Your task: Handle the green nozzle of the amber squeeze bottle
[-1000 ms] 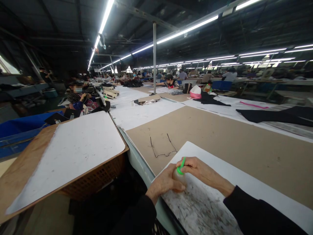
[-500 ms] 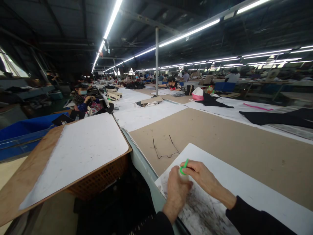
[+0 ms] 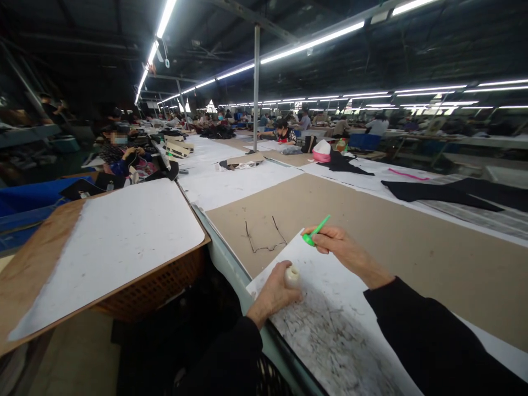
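Observation:
My left hand (image 3: 275, 292) is wrapped round a small whitish bottle (image 3: 292, 276), whose round mouth is uncovered and faces up. Above and to the right of it, my right hand (image 3: 336, 242) pinches a bright green cap with a thin green stick (image 3: 318, 228) pointing up and right. The cap is apart from the bottle. Under both hands lies a white sheet (image 3: 313, 264), smeared with dark stains towards its near part. A pair of eyeglasses (image 3: 269, 248) rests on the brown board (image 3: 363, 214) just beyond the left hand.
On the left, a wooden board with white paper (image 3: 140, 231) sits over an orange crate (image 3: 152, 283). A blue bin (image 3: 33, 206) stands farther left. Black fabric pieces (image 3: 441, 192) lie at the right. A co-worker (image 3: 119, 151) sits beyond the left board; a metal post (image 3: 256, 88) rises ahead.
My right hand has lifted the green cap off the bottle, up and away. My left hand keeps hold of the bottle, its mouth now showing. The view has shifted a little.

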### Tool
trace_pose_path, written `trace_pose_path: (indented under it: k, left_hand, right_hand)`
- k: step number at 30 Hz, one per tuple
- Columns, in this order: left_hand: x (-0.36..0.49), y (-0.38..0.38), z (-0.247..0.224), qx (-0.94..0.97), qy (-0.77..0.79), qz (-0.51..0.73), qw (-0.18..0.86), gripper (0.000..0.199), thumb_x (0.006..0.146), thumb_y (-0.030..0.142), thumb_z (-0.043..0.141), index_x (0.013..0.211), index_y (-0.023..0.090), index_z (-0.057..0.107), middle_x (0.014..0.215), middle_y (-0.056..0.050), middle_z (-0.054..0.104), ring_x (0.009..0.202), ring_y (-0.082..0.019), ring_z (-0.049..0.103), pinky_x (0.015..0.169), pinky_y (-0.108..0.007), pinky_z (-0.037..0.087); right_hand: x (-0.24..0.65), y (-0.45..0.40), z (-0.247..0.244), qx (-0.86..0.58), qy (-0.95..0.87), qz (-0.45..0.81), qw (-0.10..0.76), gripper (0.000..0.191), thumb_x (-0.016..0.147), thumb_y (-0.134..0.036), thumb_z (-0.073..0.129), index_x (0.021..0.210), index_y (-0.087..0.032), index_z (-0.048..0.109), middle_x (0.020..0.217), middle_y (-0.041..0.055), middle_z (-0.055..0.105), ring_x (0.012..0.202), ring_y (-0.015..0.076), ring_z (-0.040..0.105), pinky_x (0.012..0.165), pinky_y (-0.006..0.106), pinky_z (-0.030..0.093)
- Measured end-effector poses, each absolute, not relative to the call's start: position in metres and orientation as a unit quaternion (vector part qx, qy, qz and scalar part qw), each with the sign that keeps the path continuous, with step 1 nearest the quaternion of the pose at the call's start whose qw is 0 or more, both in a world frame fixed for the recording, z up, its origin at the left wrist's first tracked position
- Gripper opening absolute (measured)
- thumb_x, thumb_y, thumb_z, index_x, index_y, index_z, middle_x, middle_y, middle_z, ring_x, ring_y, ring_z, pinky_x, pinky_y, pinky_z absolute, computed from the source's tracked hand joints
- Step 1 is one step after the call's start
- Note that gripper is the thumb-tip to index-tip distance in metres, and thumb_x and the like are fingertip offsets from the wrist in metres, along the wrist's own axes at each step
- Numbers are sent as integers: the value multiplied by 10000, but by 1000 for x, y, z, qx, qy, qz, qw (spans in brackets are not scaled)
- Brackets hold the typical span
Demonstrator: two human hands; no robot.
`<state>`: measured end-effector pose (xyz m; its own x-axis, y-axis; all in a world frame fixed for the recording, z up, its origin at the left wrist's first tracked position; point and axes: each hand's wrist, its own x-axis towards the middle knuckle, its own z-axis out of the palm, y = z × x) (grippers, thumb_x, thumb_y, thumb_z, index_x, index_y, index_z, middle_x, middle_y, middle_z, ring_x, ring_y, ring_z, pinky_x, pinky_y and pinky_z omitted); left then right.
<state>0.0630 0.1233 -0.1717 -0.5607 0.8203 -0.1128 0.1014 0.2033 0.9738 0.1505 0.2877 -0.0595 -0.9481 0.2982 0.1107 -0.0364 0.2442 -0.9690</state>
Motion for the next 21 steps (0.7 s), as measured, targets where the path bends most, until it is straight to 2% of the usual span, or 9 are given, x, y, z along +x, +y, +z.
trace_pose_path:
  k: [3, 5, 8, 12, 16, 21]
  left_hand:
    - [69, 119, -170, 314, 715, 541, 312, 911, 519, 160, 730, 1333, 132, 323, 1295, -120, 413, 1160, -252, 409, 994, -328, 340]
    - [72, 114, -165, 311, 725, 542, 289, 895, 532, 157, 718, 1331, 110, 318, 1316, -128, 391, 1196, -250, 378, 1038, -327, 287]
    - [75, 103, -157, 321, 740, 536, 251, 823, 560, 154, 687, 1308, 85, 351, 1316, -131, 401, 1226, -242, 352, 1070, -325, 229]
    - [76, 81, -156, 341, 755, 521, 207, 721, 628, 200, 639, 1292, 99, 376, 1322, -122, 418, 1242, -230, 353, 1089, -340, 218]
    - [78, 45, -173, 337, 756, 532, 178, 491, 727, 245, 540, 1204, 148, 472, 1299, -91, 462, 1244, -222, 383, 1112, -381, 229]
    - [92, -28, -194, 307, 761, 549, 162, 343, 719, 471, 591, 951, 224, 642, 1129, -58, 609, 1119, -274, 529, 1046, -426, 385]
  right_hand:
    - [154, 283, -57, -105, -684, 711, 124, 364, 749, -419, 696, 914, -104, 620, 650, 3, 453, 520, 49, 317, 503, 243, 165]
    - [159, 277, -61, -116, -603, 781, 114, 346, 723, -403, 724, 839, -102, 597, 656, 1, 448, 493, 28, 272, 488, 229, 153]
    - [169, 271, -65, -129, -553, 818, 96, 341, 721, -395, 718, 766, -106, 542, 639, -19, 413, 470, 14, 199, 480, 213, 173]
    - [185, 282, -69, -178, -564, 803, 75, 392, 690, -408, 732, 734, -126, 463, 615, -36, 388, 459, 15, 156, 467, 213, 162]
    - [203, 313, -83, -249, -621, 738, 93, 443, 635, -432, 772, 757, -120, 482, 663, -6, 446, 484, 22, 201, 469, 221, 109]
    - [230, 342, -108, -299, -689, 657, 72, 463, 627, -490, 734, 658, -132, 443, 599, -22, 380, 473, 30, 158, 476, 247, 58]
